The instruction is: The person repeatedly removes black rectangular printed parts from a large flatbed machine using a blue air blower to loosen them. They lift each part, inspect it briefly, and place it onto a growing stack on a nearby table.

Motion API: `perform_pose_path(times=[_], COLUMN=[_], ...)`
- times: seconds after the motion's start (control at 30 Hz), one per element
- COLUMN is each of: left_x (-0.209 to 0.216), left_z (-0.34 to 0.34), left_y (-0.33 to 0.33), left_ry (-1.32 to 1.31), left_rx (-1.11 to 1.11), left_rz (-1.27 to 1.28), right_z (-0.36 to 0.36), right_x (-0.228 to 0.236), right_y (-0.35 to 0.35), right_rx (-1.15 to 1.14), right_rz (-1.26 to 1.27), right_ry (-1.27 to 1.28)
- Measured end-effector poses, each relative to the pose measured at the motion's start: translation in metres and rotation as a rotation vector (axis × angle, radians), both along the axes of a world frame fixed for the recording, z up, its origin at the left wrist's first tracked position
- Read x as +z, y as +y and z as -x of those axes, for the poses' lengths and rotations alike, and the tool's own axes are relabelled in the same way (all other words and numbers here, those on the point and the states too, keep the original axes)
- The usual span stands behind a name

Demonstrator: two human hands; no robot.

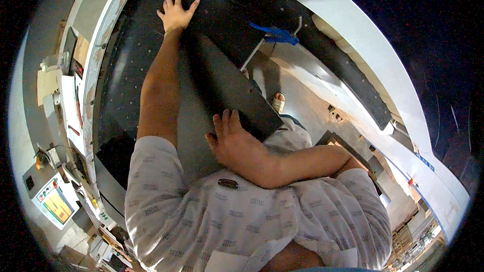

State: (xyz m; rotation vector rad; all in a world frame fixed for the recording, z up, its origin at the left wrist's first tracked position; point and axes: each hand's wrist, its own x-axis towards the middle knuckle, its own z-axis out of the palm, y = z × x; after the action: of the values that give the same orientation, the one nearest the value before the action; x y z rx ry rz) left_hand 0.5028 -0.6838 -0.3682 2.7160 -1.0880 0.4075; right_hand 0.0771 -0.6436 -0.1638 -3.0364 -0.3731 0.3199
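Observation:
My left hand (177, 14) reaches far forward and lies with spread fingers on a large black sheet (126, 55). Close to my body, my right hand (234, 143) rests palm down on a dark grey, smooth panel (201, 83). Its fingers are stretched out and point away from me. The panel runs from near my left hand back to my waist, with a corner jutting to the right. Both hands look free of any held thing. Small light specks dot the black sheet.
A blue item (276, 34) of unclear kind hangs by thin metal rods (252, 55) beyond the panel. A pale curved frame (403, 60) sweeps around the right. On the left, a ledge (75, 106) carries papers and small items. One sandalled foot (278, 102) shows on the floor.

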Motion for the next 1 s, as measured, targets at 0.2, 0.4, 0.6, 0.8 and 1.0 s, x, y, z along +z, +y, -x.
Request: perform_pose_path(times=[0.2, 0.4, 0.6, 0.8, 1.0], left_x=[0.003, 0.014, 0.018, 0.016, 0.031], left_z=[0.011, 0.018, 0.02, 0.018, 0.026], left_y=[-0.001, -0.001, 0.002, 0.004, 0.006], left_ry=[-0.018, 0.044, 0.106, 0.072, 0.208], left_rx=[0.026, 0.037, 0.036, 0.047, 0.094], left_rz=[0.019, 0.028, 0.043, 0.129, 0.046], right_z=[-0.003, -0.011, -0.011, -0.004, 0.009], right_x=[0.008, 0.001, -0.007, -0.026, -0.052], right_y=[-0.02, -0.022, -0.026, -0.016, -0.015], right_rx=[0.115, 0.114, 0.168, 0.135, 0.151], right_rz=[-0.005, -0.05, -0.017, -0.009, -0.011], right_ry=[-0.003, -0.041, -0.05, -0.129, -0.155])
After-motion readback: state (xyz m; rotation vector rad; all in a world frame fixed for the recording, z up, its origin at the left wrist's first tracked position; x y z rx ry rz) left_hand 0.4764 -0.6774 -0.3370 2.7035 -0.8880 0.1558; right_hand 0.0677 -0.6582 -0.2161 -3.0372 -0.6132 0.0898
